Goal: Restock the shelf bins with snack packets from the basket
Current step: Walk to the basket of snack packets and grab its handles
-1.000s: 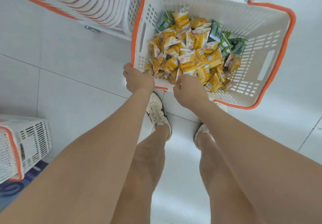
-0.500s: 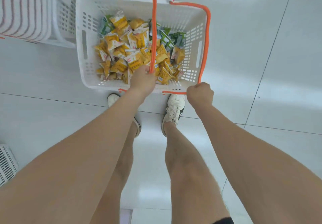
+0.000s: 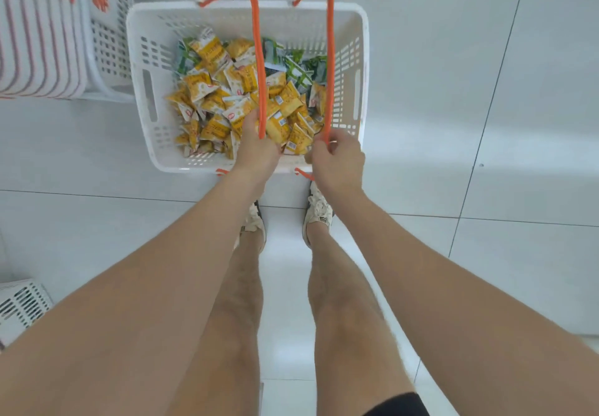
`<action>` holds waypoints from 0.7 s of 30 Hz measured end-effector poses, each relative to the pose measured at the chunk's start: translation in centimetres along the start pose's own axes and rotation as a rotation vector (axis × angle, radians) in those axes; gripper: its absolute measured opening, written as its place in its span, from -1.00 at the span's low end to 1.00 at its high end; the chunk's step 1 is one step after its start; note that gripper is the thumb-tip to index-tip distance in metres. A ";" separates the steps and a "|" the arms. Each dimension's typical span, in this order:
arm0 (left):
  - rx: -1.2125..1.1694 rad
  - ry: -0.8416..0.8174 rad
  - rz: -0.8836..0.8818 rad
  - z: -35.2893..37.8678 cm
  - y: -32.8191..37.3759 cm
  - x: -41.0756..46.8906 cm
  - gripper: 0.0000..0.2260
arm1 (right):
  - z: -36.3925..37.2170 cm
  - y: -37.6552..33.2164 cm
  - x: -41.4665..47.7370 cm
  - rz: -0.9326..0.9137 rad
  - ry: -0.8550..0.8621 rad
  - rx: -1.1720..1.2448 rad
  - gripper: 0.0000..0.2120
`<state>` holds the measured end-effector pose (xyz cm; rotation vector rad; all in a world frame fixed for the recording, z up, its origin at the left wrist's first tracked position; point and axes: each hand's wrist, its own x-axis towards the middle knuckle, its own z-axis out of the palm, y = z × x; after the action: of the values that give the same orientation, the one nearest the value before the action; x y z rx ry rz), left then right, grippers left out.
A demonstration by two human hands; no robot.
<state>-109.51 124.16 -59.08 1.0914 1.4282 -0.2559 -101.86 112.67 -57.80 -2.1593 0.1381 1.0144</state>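
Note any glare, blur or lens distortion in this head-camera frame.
Head view: wide-angle distortion bows the floor seams; glare sheens the floor right of the basket and between the legs; snack packets are soft, print unreadable.

2 orange handles across the basket

Looks steeply down from head height, wide-angled, past both bare forearms and legs onto a glossy white tiled floor. Faces forward, framing a white perforated plastic basket with orange hoop handles in the upper middle, near enough to tell single yellow and green snack packets apart, and the left hand and right hand just below it. Stands as the only view.
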 end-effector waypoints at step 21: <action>0.080 -0.191 0.038 -6.5 4.5 0.0 -0.89 | 8.2 -12.5 3.8 0.285 -0.509 0.310 -0.83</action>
<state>-110.49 131.23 -55.68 1.1263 1.2346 -0.3829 -99.62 127.89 -56.67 -1.5769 0.3406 1.5615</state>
